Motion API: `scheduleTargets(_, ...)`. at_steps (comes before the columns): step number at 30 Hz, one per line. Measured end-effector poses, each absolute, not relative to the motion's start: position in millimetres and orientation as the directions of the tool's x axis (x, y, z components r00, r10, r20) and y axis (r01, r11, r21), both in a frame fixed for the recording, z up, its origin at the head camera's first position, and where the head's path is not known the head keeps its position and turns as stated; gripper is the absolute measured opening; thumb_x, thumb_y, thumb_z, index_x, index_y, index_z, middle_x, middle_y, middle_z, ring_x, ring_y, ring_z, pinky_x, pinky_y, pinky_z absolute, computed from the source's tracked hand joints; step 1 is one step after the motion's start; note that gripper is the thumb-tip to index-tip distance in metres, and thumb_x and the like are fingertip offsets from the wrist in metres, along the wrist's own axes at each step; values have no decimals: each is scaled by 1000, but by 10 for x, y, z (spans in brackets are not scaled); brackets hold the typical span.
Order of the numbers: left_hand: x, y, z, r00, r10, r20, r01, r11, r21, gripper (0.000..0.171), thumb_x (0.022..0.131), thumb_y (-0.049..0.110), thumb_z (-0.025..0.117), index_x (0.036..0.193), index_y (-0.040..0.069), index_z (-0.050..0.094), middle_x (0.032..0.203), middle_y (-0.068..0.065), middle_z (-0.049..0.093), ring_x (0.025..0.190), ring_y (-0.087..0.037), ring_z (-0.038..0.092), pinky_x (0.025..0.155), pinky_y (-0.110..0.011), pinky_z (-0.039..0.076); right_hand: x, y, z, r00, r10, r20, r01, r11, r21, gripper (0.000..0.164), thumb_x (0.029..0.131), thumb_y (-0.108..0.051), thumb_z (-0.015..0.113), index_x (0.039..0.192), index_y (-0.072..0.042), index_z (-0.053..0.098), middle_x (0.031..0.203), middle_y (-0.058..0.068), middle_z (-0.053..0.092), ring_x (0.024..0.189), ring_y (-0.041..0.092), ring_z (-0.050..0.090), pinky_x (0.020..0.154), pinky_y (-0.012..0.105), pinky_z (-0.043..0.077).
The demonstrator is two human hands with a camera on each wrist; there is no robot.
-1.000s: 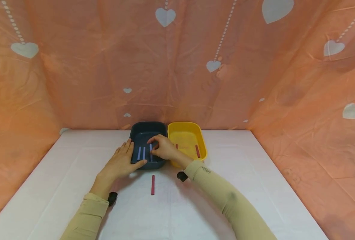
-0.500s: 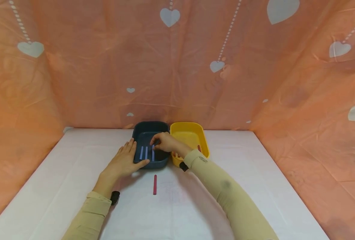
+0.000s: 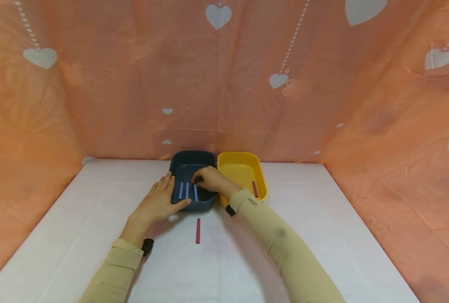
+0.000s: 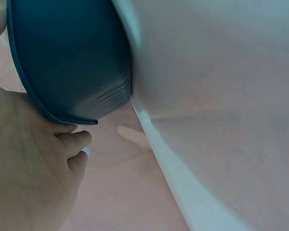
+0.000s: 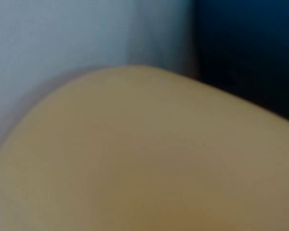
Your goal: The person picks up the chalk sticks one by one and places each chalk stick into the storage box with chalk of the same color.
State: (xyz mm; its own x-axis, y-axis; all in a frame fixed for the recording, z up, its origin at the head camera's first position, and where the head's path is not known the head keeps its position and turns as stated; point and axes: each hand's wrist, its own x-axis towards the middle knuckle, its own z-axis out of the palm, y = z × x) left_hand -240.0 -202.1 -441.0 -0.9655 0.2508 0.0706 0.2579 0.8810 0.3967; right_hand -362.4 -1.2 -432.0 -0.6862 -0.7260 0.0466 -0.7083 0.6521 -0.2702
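In the head view a dark blue tray (image 3: 193,155) stands at the back of the table, with two slim blue sticks (image 3: 180,190) lying side by side in it. To their right is a third blue stick (image 3: 196,193), slightly tilted. My right hand (image 3: 213,180) reaches in over the tray's right side and pinches the far end of that third stick. My left hand (image 3: 160,202) rests along the tray's left side, fingers stretched out and thumb across the near rim. In the left wrist view its fingers (image 4: 77,142) show against the outer wall. The right wrist view is blurred and mostly covered by skin.
A yellow tray (image 3: 261,168) stands directly right of the dark one, with a red stick (image 3: 255,189) in it; the right forearm hides its near left part. Another red stick (image 3: 198,230) lies on the white table in front. Orange cloth (image 3: 247,105) surrounds the back and sides.
The third blue stick's near end has swung slightly right, and the right hand's fingers have drawn together at its far end. The left hand stays on the tray. The head view shifts slightly.
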Motion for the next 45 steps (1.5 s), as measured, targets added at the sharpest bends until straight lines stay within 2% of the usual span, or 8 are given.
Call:
scheduleTargets(4,-2398,-2006,-4405,-964,254,75,262,880,396,112,98,70,54,159,-15,15,170,-31,8,156,-51,12,126,-62,12,-3613,8,-4340,-680,-731,59,-723,655,-217,17,100,-13,72,114,-16,80,118,-1,77,110,18,70,99,33,55)
scheduleTargets(14,-2424,-2029,-4452,-967,246,70,254,883,394,112,97,70,55,160,-14,14,170,-30,7,156,-50,12,126,-61,12,-3585,1,-4340,-674,-738,45,-735,662,-144,20,99,-16,74,117,-20,81,120,-3,77,110,18,70,101,35,53)
scheduleTargets(22,-2417,-2015,-4429,-966,248,69,255,882,395,111,98,68,56,159,-16,16,169,-32,8,155,-51,12,126,-62,12,-3580,10,-4341,-685,-727,46,-721,666,-191,20,98,-15,74,116,-19,81,119,-2,77,109,17,70,98,32,55)
scheduleTargets(31,-2403,-2019,-4405,-966,249,70,256,881,397,111,98,68,56,159,-16,15,169,-32,8,155,-51,12,126,-62,12,-3502,26,-4275,-683,-729,48,-717,657,-235,21,99,-13,73,119,-15,79,123,1,75,115,18,68,102,32,53)
scheduleTargets(45,-2380,-1986,-4366,-963,259,74,267,879,394,111,98,67,56,158,-17,17,168,-34,9,154,-53,13,125,-64,12,-3166,231,-4127,-704,-688,177,-705,647,-289,23,97,-13,75,120,-13,77,122,2,74,114,21,67,105,33,51)
